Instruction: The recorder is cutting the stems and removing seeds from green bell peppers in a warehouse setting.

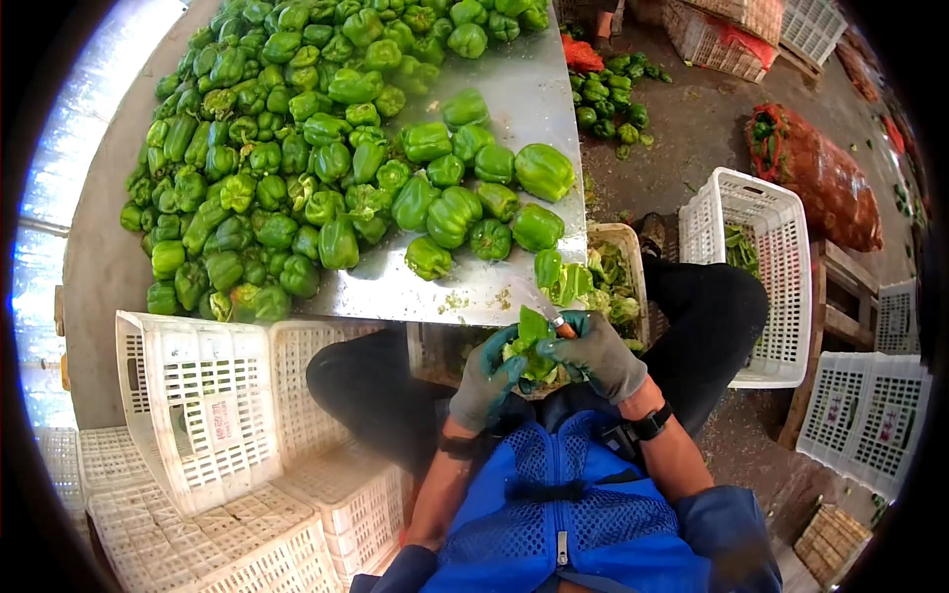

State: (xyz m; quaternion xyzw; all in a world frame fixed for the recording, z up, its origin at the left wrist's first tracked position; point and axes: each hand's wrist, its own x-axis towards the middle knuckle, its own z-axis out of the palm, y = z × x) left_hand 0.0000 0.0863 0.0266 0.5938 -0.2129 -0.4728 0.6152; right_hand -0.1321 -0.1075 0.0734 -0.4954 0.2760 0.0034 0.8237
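Observation:
My gloved left hand [485, 382] grips a partly cut green bell pepper [532, 337] just beyond the table's near edge. A small knife [565, 329] with a brownish handle is held in my gloved right hand [599, 356], its blade tilted up and away toward the tabletop. The right fingers also rest close against the pepper; whether they touch it I cannot tell. Behind the blade, cut pepper pieces [569, 283] lie at the table corner. Below both hands, a crate [642, 278] holds pepper trimmings, partly hidden by the hands and the table.
Many whole green peppers [296, 148] are heaped on the metal table [523, 85]. White plastic crates [200, 408] stand stacked at left. At right are another white crate [767, 296], a full red mesh sack [830, 178] and a wooden pallet [845, 296]. Loose peppers [612, 96] lie on the floor.

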